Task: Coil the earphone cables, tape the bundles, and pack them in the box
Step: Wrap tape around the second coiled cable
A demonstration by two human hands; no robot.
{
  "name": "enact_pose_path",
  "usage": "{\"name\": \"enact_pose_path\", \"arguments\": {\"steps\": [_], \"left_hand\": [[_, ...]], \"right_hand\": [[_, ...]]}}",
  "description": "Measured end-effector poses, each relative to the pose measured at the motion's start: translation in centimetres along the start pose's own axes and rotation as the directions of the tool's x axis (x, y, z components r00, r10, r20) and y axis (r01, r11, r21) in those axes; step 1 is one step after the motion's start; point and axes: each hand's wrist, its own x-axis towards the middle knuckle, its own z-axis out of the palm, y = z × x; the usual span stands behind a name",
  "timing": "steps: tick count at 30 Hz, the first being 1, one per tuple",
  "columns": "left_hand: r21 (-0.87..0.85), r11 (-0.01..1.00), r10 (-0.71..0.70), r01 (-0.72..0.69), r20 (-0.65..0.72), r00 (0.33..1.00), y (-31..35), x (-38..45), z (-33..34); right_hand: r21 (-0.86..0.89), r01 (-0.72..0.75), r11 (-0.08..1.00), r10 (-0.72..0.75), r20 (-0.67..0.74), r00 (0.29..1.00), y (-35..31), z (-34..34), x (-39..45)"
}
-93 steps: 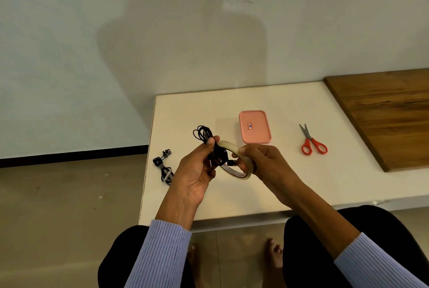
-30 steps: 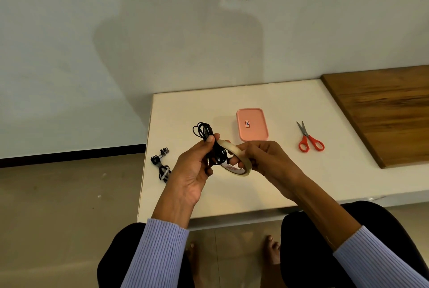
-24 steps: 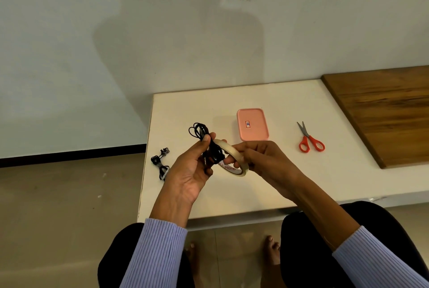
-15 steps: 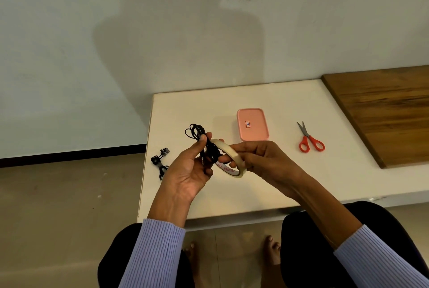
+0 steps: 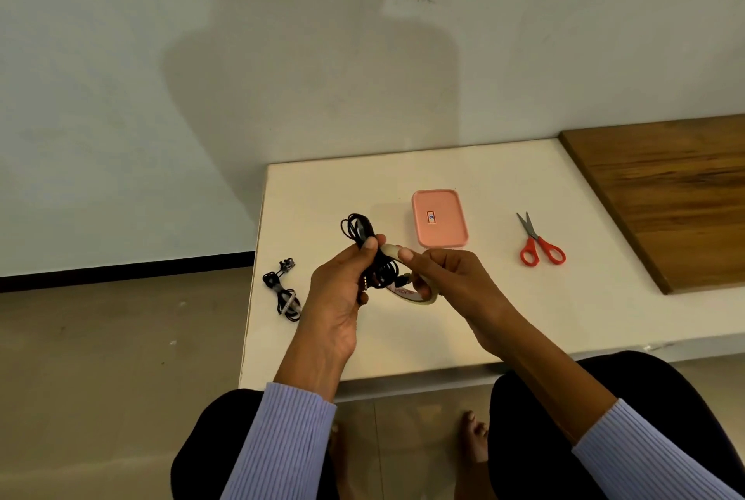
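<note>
My left hand (image 5: pixel 338 294) grips a coiled black earphone cable (image 5: pixel 361 235) above the white table (image 5: pixel 524 318). Its loops stick up past my thumb, and the plug end hangs by my palm. My right hand (image 5: pixel 451 282) holds a beige tape roll (image 5: pixel 419 296) pressed against the coil. A second black earphone bundle (image 5: pixel 284 292), wrapped with a pale band, lies at the table's left edge. The pink box (image 5: pixel 439 223) sits shut just beyond my hands.
Red-handled scissors (image 5: pixel 538 243) lie right of the box. A brown wooden board (image 5: pixel 669 197) covers the table's right part. A pale wall stands behind the table. My knees and bare feet are below the table's front edge.
Both hands have stayed together over the table with small shifts. The tape roll has turned slightly against the coil, and my right thumb now presses on the roll's top edge.
</note>
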Motion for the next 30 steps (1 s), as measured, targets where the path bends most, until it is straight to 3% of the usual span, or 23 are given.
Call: {"name": "enact_pose_path", "arguments": {"steps": [6, 12, 15, 18, 20, 23, 26, 30], "left_hand": [[-0.212, 0.967, -0.135, 0.14, 0.042, 0.99, 0.5, 0.4, -0.2], [-0.332, 0.912, -0.213, 0.242, 0.123, 0.969, 1.0, 0.4, -0.7], [-0.364, 0.896, -0.215, 0.253, 0.144, 0.966, 1.0, 0.4, -0.9], [-0.282, 0.939, -0.16, 0.199, 0.155, 0.975, 1.0, 0.2, -1.3], [-0.093, 0.99, -0.095, 0.11, 0.155, 0.983, 0.7, -0.3, -1.2], [0.151, 0.987, 0.033, -0.048, 0.102, 0.994, -0.2, -1.2, -0.1], [0.175, 0.98, 0.089, -0.097, 0.053, 0.995, -0.3, -1.4, 0.6], [0.096, 0.995, 0.033, -0.035, 0.022, 0.999, -0.1, -0.9, 0.3]], "right_hand": [[0.154, -0.002, 0.988, -0.021, 0.148, 0.989, 0.1, -1.1, 0.2], [0.216, 0.021, 0.976, -0.103, 0.372, 0.922, -0.4, -2.4, 0.1], [0.141, 0.061, 0.988, -0.104, 0.322, 0.941, -0.3, -2.4, 0.1], [0.08, 0.076, 0.994, -0.088, 0.164, 0.983, 0.0, -2.2, 0.1], [0.039, 0.069, 0.997, -0.072, 0.065, 0.995, 0.2, -1.9, 0.1], [-0.01, 0.048, 0.999, -0.048, 0.016, 0.999, 0.2, -1.2, 0.0], [-0.016, 0.034, 0.999, -0.034, 0.019, 0.999, 0.3, -0.8, 0.0], [0.017, 0.023, 1.0, -0.025, 0.137, 0.99, 0.1, -1.5, 0.1]]}}
